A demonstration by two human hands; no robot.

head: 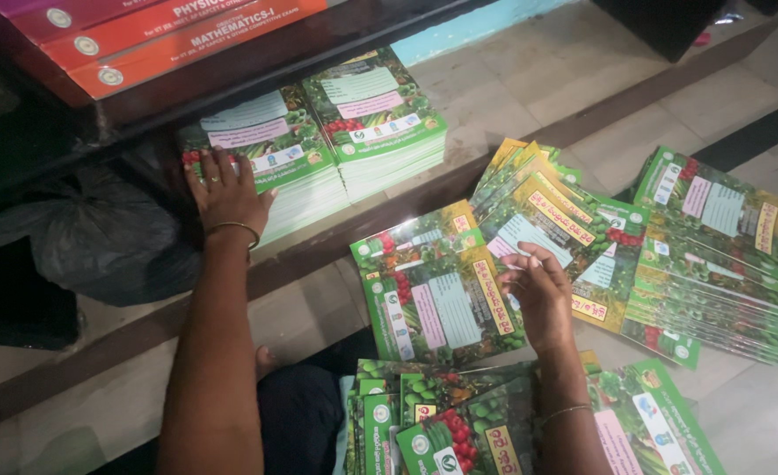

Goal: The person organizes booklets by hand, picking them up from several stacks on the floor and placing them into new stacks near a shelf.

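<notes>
Green booklets cover the floor. At ten o'clock the left hand point(225, 195) lies open and flat on a shelf stack point(270, 149), steadying it; the right hand point(538, 295), fingers curled, lifts a loose booklet point(530, 230) at three o'clock.

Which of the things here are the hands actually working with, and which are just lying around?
In hand:
- left hand flat on the green booklet stack under the shelf
- right hand on the loose green booklets on the floor

Lying about:
- red books on the shelf
- dark plastic bag
- spread booklet pile at right
</notes>
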